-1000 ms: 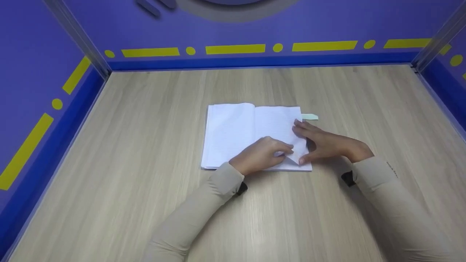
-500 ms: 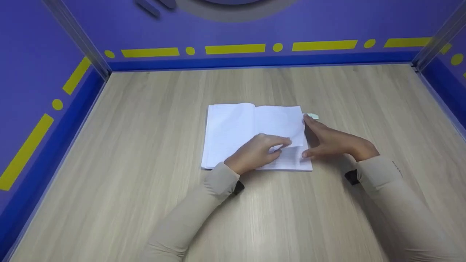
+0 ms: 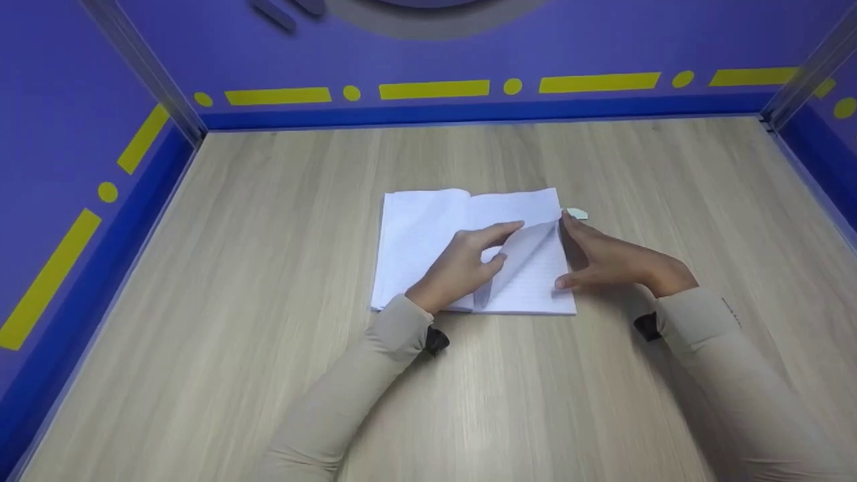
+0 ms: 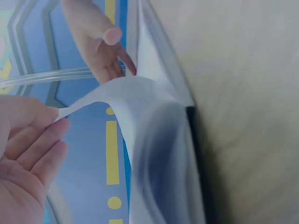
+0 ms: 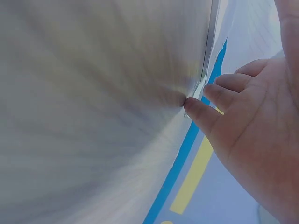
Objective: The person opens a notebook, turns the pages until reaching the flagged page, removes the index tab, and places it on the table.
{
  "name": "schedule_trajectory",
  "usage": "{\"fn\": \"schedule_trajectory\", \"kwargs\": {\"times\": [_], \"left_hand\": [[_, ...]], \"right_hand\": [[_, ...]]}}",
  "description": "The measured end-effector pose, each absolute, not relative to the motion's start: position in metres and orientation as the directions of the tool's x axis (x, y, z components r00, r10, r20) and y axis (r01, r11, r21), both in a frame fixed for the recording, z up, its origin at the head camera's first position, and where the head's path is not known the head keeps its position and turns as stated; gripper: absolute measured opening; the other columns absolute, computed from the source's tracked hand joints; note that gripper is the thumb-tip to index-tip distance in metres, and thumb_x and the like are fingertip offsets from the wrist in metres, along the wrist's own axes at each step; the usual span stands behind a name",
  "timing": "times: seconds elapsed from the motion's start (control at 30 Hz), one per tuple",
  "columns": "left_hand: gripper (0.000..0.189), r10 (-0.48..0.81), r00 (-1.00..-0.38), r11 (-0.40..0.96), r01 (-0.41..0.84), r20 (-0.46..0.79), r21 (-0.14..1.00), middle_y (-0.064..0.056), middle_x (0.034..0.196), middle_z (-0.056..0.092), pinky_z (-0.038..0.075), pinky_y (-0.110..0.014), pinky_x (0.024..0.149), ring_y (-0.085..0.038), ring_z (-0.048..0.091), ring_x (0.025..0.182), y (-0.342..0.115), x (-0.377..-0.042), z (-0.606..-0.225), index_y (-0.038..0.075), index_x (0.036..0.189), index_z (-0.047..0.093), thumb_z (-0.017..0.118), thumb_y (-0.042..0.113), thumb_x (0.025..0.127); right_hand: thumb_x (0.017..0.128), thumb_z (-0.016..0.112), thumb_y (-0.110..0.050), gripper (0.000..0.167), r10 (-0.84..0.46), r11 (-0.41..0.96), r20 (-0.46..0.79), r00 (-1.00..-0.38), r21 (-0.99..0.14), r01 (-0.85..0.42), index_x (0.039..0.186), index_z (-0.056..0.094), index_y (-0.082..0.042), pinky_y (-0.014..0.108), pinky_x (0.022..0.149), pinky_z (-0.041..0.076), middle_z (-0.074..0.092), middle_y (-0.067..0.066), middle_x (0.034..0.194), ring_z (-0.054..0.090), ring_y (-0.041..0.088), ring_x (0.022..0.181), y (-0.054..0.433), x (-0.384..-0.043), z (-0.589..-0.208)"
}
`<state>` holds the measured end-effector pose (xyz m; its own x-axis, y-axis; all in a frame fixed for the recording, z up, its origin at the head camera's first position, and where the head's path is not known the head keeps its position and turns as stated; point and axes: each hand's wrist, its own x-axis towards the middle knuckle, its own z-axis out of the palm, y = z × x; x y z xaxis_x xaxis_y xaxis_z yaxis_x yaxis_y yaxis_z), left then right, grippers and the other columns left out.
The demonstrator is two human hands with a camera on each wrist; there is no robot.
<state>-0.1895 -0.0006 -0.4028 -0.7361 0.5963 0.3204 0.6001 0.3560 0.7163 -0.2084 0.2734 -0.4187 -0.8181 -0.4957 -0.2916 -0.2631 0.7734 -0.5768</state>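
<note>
An open notebook [image 3: 418, 241] with white lined pages lies on the table. My left hand [image 3: 458, 268] is over its middle. Thumb and fingers pinch the edge of a page [image 4: 126, 91], which arches up from the right half in the left wrist view. That lifted page slants across the right side in the head view, baring the lined sheet under it. Beside the notebook's right edge is my right hand [image 3: 606, 261], thumb and fingers spread apart, fingertips at the edge. A pale green tab [image 3: 577, 213] sticks out past the right edge near these fingertips.
The wood-grain table [image 3: 281, 234] stretches around the notebook on all sides. Purple-blue panels with yellow marks [image 3: 434, 89] stand at the back, left and right. Dark wrist devices [image 3: 437, 341] show under both sleeves.
My left hand has drawn the page's lower right corner up and to the left. My right hand has shifted slightly right, off the page onto the notebook's edge.
</note>
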Motion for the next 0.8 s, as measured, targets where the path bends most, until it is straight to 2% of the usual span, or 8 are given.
{"fn": "schedule_trajectory", "kwargs": {"times": [0.17, 0.3, 0.5, 0.63, 0.8], "left_hand": [[0.044, 0.535, -0.771, 0.327, 0.566, 0.345, 0.757, -0.014, 0.131, 0.060, 0.048, -0.016, 0.095, -0.022, 0.061, 0.118, -0.003, -0.193, -0.401, 0.001, 0.133, 0.055, 0.056, -0.005, 0.090], [0.043, 0.469, -0.795, 0.319, 0.559, 0.385, 0.766, -0.014, 0.118, 0.067, 0.051, -0.017, 0.089, -0.020, 0.067, 0.105, -0.010, -0.197, -0.400, 0.001, 0.130, 0.058, 0.060, -0.006, 0.087], [0.043, 0.371, -0.825, 0.324, 0.545, 0.426, 0.773, -0.010, 0.099, 0.073, 0.053, -0.023, 0.078, -0.014, 0.065, 0.086, -0.027, -0.202, -0.393, 0.004, 0.127, 0.061, 0.066, 0.001, 0.085], [0.040, 0.333, -0.847, 0.314, 0.515, 0.415, 0.798, -0.010, 0.087, 0.072, 0.054, -0.028, 0.078, -0.013, 0.065, 0.079, -0.040, -0.206, -0.388, 0.003, 0.125, 0.063, 0.067, 0.003, 0.085], [0.034, 0.290, -0.884, 0.346, 0.455, 0.367, 0.820, -0.010, 0.083, 0.071, 0.052, -0.021, 0.073, -0.011, 0.062, 0.074, -0.056, -0.208, -0.387, 0.005, 0.120, 0.067, 0.068, 0.007, 0.086]], "right_hand": [[0.076, 0.075, -0.052, 0.125, -0.487, 0.778, -0.300, -0.820, -0.575, -0.253, 0.151, -0.009, 0.002, 0.056, 0.118, 0.008, -0.008, 0.020, 0.160, -0.002, 0.037, 0.149, 0.273, -0.208, -0.420], [0.076, 0.074, -0.054, 0.124, -0.488, 0.784, -0.311, -0.815, -0.567, -0.253, 0.152, -0.007, 0.002, 0.055, 0.119, 0.007, -0.007, 0.020, 0.161, -0.002, 0.036, 0.149, 0.273, -0.207, -0.420], [0.076, 0.073, -0.055, 0.123, -0.495, 0.786, -0.316, -0.810, -0.560, -0.262, 0.152, -0.006, 0.000, 0.054, 0.119, 0.007, -0.007, 0.019, 0.161, -0.003, 0.035, 0.149, 0.272, -0.206, -0.419], [0.076, 0.074, -0.054, 0.121, -0.506, 0.780, -0.309, -0.805, -0.562, -0.274, 0.153, -0.005, -0.003, 0.054, 0.119, 0.006, -0.006, 0.018, 0.161, -0.003, 0.034, 0.149, 0.270, -0.206, -0.418], [0.075, 0.075, -0.054, 0.121, -0.514, 0.780, -0.304, -0.802, -0.556, -0.289, 0.154, -0.002, -0.006, 0.053, 0.119, 0.007, -0.004, 0.015, 0.162, -0.002, 0.032, 0.150, 0.269, -0.207, -0.419]]}}
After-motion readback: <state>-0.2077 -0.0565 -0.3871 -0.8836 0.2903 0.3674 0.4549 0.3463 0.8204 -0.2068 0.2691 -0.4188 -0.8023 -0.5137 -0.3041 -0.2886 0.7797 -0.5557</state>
